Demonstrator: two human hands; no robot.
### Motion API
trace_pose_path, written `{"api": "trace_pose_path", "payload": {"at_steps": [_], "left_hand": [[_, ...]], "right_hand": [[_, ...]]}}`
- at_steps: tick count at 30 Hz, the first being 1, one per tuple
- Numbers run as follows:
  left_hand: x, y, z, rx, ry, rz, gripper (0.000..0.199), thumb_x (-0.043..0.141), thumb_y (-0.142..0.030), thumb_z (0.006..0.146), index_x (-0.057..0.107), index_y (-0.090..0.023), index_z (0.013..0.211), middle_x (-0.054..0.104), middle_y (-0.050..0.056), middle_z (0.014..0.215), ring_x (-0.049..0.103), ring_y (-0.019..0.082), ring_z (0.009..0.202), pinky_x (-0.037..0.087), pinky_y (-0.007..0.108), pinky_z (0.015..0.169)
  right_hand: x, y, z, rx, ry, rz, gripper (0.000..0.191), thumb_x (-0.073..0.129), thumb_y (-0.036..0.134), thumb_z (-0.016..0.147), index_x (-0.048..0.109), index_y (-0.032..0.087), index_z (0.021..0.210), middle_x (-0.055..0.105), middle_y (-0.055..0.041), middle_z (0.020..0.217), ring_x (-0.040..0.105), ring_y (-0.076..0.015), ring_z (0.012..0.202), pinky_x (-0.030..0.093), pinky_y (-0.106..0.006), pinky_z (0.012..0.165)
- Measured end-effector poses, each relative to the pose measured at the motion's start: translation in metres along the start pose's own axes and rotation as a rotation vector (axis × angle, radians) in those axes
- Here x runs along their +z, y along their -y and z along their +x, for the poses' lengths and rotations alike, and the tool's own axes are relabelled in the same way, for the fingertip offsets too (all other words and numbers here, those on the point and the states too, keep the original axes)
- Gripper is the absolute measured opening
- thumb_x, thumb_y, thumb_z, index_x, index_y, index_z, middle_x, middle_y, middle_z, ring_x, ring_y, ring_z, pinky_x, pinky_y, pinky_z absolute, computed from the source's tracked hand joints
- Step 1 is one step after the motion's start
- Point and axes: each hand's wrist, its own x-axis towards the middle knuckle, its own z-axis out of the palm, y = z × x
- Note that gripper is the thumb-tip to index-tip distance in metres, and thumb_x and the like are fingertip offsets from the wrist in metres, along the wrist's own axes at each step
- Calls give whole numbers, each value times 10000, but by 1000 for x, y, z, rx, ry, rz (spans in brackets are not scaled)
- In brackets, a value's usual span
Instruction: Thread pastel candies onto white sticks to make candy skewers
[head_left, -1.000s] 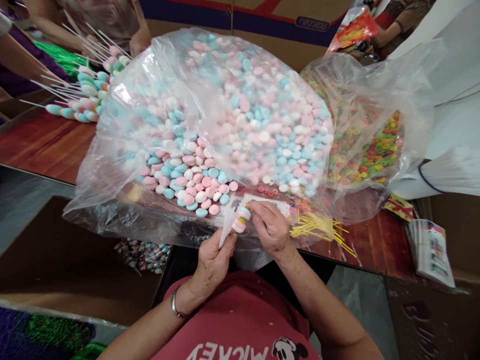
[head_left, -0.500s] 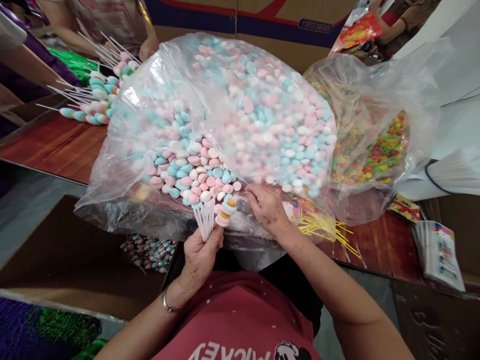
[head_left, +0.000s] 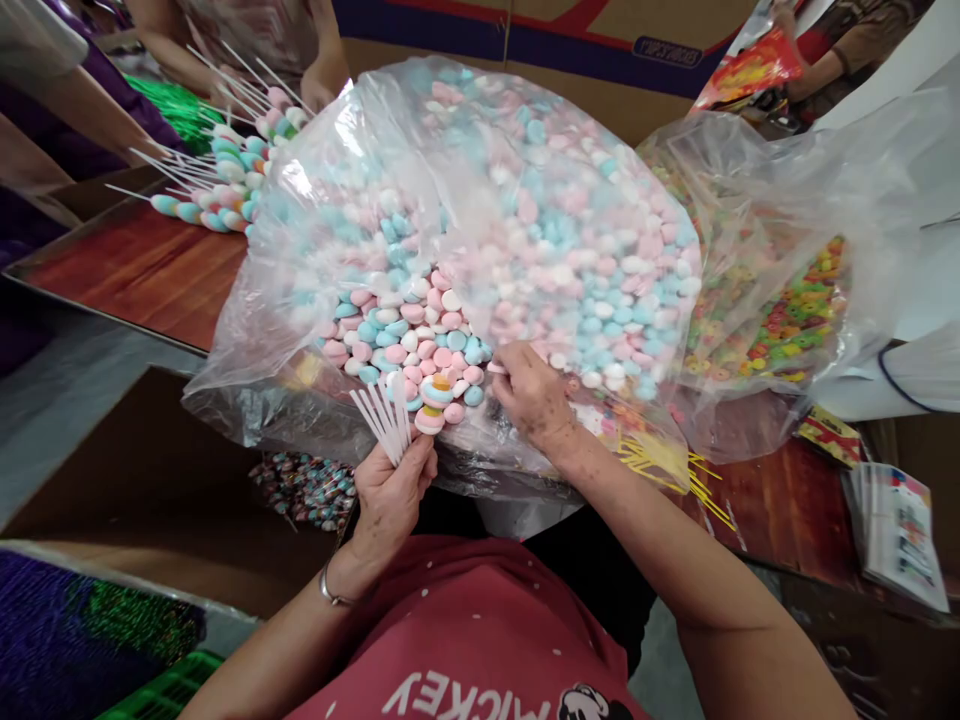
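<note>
My left hand (head_left: 391,492) is closed around a bundle of white sticks (head_left: 381,418). A stack of candies (head_left: 433,402), pink, blue and white with orange and yellow pieces, rises beside the sticks from the same hand; its own stick is hidden. My right hand (head_left: 534,398) has its thumb and fingers pinched on a pink candy (head_left: 496,368) at the mouth of a big clear plastic bag (head_left: 232,350). Loose pink, blue and white candies (head_left: 420,335) spill from that bag's opening, in front of both hands.
Finished candy skewers (head_left: 217,200) lie at the left, near other people's arms. A clear bag of colourful ring candies (head_left: 795,310) stands right, with yellow sticks (head_left: 701,485) before it. An open carton (head_left: 135,480) with small candies sits below the wooden table (head_left: 127,270).
My left hand has tilted the sticks leftward, and the candy stack stands more apart from them. My right hand now shows a pink candy between its fingertips. The whole view has shifted slightly.
</note>
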Motion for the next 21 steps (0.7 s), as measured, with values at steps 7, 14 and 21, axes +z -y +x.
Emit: {"api": "trace_pose_path", "payload": {"at_steps": [7,14,21], "left_hand": [[-5,5,1,-8,15,3,204,697,-327,798,626,-148,731,496,-52,489,349,48,389,236,181,349],[-2,3,1,-65,30,-14,204,692,-317,790,588,-162,709,491,-50,509,361,56,418,259,187,374],[-4,7,2,-39,47,13,215,687,-341,794,607,-155,720,493,-48,501,352,55,403,254,183,365]], "right_hand": [[10,15,-12,-290,93,110,188,423,124,924,600,174,962,596,-122,1004,552,-232,992,490,-354,891],[14,8,-13,-151,59,85,132,489,109,872,594,182,904,576,-97,943,533,-233,913,486,-354,829],[27,24,-13,-142,48,-64,190,438,79,902,601,155,964,576,-117,957,540,-245,929,492,-366,850]]}}
